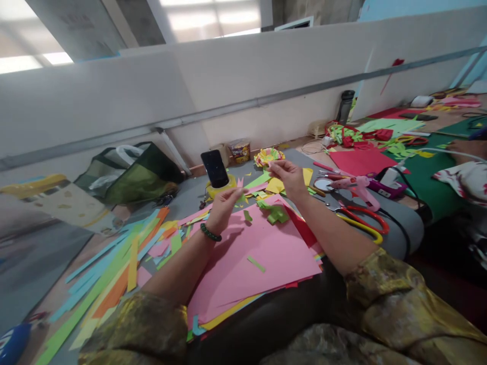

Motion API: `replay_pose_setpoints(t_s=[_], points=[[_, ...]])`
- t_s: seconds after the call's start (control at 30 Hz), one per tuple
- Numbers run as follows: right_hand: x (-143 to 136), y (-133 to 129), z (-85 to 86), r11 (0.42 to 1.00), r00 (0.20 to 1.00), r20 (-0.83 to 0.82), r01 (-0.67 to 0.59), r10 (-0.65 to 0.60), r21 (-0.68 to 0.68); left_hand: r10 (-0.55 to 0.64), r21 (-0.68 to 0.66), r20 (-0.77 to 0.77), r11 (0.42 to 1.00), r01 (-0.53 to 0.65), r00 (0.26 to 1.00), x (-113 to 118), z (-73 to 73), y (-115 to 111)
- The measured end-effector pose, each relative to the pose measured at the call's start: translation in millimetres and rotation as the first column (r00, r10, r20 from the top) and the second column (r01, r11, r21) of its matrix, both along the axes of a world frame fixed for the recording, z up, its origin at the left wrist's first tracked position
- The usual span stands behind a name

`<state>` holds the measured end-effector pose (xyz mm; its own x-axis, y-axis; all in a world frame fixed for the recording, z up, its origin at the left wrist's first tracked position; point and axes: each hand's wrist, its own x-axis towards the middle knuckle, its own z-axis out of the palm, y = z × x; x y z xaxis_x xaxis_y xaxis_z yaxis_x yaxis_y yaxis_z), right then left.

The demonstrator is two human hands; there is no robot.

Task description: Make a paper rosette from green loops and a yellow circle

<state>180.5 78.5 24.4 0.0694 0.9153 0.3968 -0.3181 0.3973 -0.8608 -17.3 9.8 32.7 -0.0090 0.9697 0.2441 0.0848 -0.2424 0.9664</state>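
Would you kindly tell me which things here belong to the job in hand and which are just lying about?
Likely part of the job: pink sheets, paper strips, scissors, glue gun.

Likely just lying about: phone, green bag, bottle, tub.

Pink is shown by the strip (258, 188) at centre and the top sheet (236, 276) at six o'clock, dark green by the bag (142, 177) at nine, mottled gold-olive by the sleeve (395, 299) at four.

A white partition (114, 96) stands behind a grey-covered worktable (187, 191), a grey metal rail (266, 100) running along its lower part. Above it, bright light fills gridded windows (213, 15); a pale blue surface (411, 9) shows at the upper right.
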Motion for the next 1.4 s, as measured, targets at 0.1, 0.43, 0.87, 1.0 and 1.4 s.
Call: replay_pose_setpoints(t_s=[0.1,0.43,0.87,1.0,1.4], points=[[11,14,-0.9,0.991,0.988,-0.072,0.136,-0.137,-0.023,0.124,-0.047,0.111,0.992,-0.119,0.986,-15,-0.9,13],[-3,-3,6.4,0.995,0.995,0.017,0.099,-0.099,0.002,-0.132,-0.301,0.087,0.941,0.153,0.987,6,-4.9,-5],[-7,-10,7.8,0.998,0.982,0.184,0.038,-0.045,0.042,-0.238,0.013,-0.852,0.881,0.473,0.467,35,-13.1,-21],[-8,-11,6.7,0.998,0.978,0.201,0.039,-0.049,0.054,-0.275,0.012,-0.756,0.902,0.432,0.594,35,-10.7,-24],[-7,-9,5.7,0.995,0.972,0.218,0.071,-0.086,0.075,-0.132,-0.031,-0.492,0.990,0.135,0.860,20,-8.2,-16]])
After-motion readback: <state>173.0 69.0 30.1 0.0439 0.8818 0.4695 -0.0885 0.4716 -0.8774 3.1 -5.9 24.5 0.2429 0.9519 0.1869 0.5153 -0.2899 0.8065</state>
